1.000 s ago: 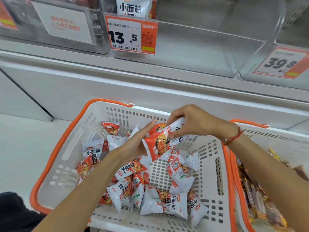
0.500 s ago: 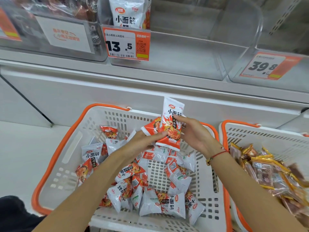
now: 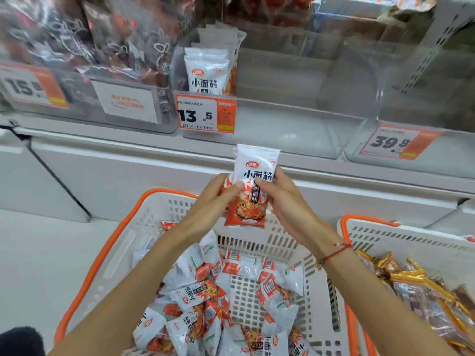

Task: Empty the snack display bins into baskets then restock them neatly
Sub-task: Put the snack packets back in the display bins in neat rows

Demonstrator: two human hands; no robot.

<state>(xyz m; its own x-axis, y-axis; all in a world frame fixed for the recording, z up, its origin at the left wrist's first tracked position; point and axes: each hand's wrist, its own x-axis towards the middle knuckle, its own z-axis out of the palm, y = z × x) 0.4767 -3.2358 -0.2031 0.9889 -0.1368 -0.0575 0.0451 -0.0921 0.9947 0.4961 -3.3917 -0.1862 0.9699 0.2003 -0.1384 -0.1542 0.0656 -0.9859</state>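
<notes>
A small upright stack of snack packets (image 3: 250,186), long axis vertical, is gripped between the left hand (image 3: 219,199) and right hand (image 3: 279,195) above the basket (image 3: 123,242), directly below the clear display bin (image 3: 282,129), where a row (image 3: 208,70) is already stood.

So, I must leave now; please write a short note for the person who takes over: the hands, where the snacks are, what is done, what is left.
Left hand and right hand both grip a small stack of white-and-orange packets, upright, above the left basket.
Done: a few packets stand at the left end of the 13.5 bin.
Left: put the held stack into that bin, then the many loose packets in the left basket.
The right basket holds gold-wrapped snacks; the 39.8 bin looks empty.
</notes>
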